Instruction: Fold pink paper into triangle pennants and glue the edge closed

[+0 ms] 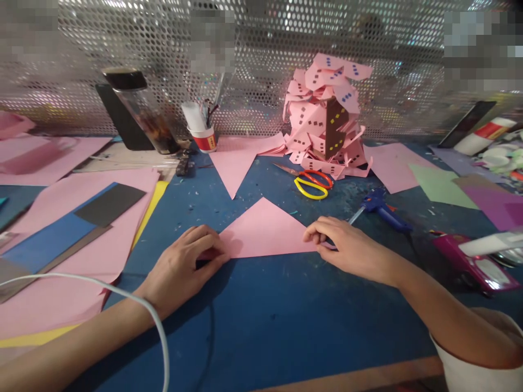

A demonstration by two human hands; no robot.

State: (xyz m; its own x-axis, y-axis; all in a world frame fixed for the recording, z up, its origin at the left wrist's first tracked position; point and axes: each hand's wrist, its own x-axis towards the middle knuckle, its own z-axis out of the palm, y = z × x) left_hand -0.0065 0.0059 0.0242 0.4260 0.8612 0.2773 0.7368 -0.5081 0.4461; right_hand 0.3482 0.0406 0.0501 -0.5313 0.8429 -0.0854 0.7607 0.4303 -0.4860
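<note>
A pink paper triangle [265, 231] lies on the blue table, its point facing away from me and its long straight edge towards me. My left hand [190, 264] is closed on its left corner, thumb and fingers together. At the right corner, my right hand [347, 247] pinches the paper with curled fingers. A small dark thing shows by the right fingers; I cannot make out what it is. Beyond the triangle lie scissors [312, 184] with red and yellow handles. A blue glue gun [382, 209] rests beyond my right hand.
Pink cut paper [235, 163] lies farther back, beside a pile of folded pink pieces [314, 120] with printed squares. Pink sheets [81, 261] cover the left side. A bottle [151, 120] and a paper cup [203, 139] stand behind. A white cable [157, 321] crosses my left wrist.
</note>
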